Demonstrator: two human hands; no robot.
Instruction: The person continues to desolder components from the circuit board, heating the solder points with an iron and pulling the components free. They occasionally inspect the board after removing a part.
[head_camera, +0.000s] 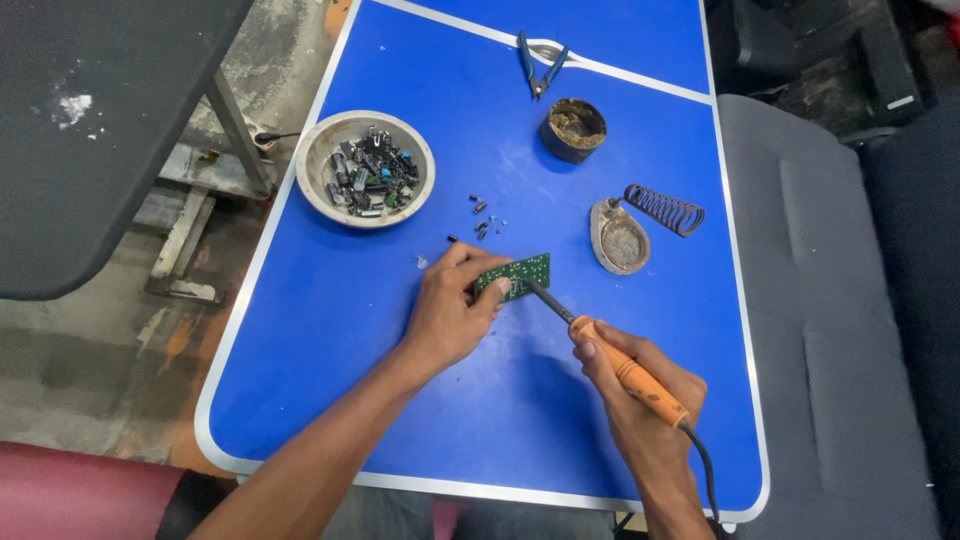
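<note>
Left hand (450, 310) pinning green circuit board (515, 275) to blue table (330, 320); right hand (635, 395) gripping orange soldering iron (625, 370), tip touching board.

Even, bright daylight falls from above — soft shadows pool under both forearms on the blue table (400, 330); focus stays sharp, edges slightly bowed.

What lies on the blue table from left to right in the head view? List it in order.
Bowl of small electronic parts → left hand → green circuit board → dark round tin → soldering iron stand with coil. The blue cutters and the right hand with the orange soldering iron overlap others in the order, so I left them out.
</note>
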